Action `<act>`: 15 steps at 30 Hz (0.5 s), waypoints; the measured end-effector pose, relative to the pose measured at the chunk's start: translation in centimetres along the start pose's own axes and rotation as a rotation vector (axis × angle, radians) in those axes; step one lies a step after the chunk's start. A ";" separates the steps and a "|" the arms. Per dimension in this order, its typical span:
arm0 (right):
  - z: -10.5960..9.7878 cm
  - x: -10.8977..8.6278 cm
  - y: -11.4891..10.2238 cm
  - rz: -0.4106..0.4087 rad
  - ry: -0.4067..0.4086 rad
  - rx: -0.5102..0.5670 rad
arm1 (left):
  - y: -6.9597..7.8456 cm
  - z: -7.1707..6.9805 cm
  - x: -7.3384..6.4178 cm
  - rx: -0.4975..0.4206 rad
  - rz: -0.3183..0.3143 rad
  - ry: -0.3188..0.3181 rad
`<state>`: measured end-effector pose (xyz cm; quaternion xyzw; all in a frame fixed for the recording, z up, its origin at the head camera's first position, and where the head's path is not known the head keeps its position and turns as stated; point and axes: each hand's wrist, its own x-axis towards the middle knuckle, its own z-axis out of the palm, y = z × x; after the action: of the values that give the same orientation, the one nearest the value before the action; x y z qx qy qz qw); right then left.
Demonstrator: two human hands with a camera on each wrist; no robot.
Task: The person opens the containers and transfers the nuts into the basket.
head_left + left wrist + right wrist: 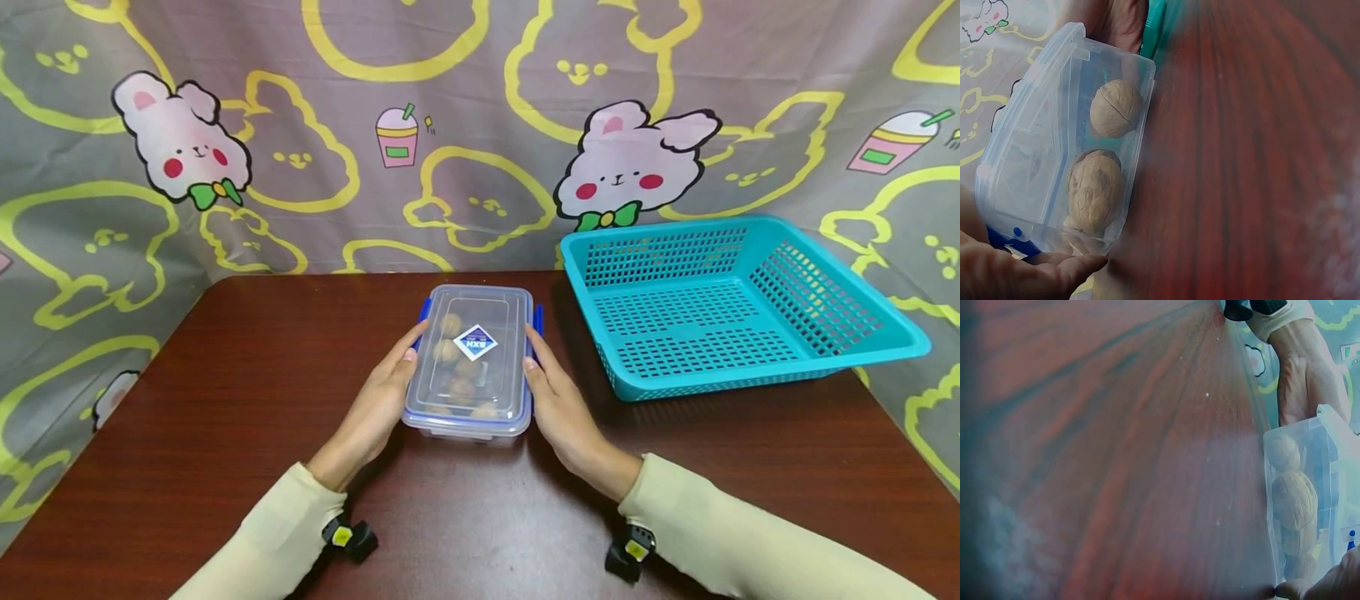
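A clear plastic food container (501, 333) with blue side clips stands at the middle of the table, its lid on. Several walnuts (1116, 107) lie inside, visible through the lid and walls. A blue and white diamond label (476, 342) is stuck on the lid. My left hand (378, 400) holds the container's left side, thumb along the lid edge. On the opposite side my right hand (564, 412) grips it the same way. Both wrist views show the container's base right at the tabletop; the far fingers are partly hidden behind its sides.
To the right rests a turquoise plastic basket (720, 371) with perforated walls, a short way from the container. A patterned cloth (465, 100) hangs behind the brown wooden table (225, 358). Each wrist wears a black strap with a small camera.
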<state>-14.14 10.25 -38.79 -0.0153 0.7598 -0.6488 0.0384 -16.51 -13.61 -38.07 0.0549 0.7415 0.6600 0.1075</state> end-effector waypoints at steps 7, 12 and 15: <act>-0.2 0.1 -0.2 0.002 -0.007 0.033 | -0.1 -0.1 0.0 0.004 -0.001 -0.002; -0.6 0.1 -0.5 0.000 0.007 -0.013 | -0.1 -0.1 0.0 0.002 0.004 -0.006; -0.8 0.1 -0.7 0.008 0.018 -0.032 | 0.0 -0.1 0.0 0.005 0.008 -0.007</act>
<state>-14.30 10.97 -38.00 -0.0071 0.7706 -0.6364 0.0338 -16.53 -13.71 -38.10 0.0607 0.7426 0.6583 0.1073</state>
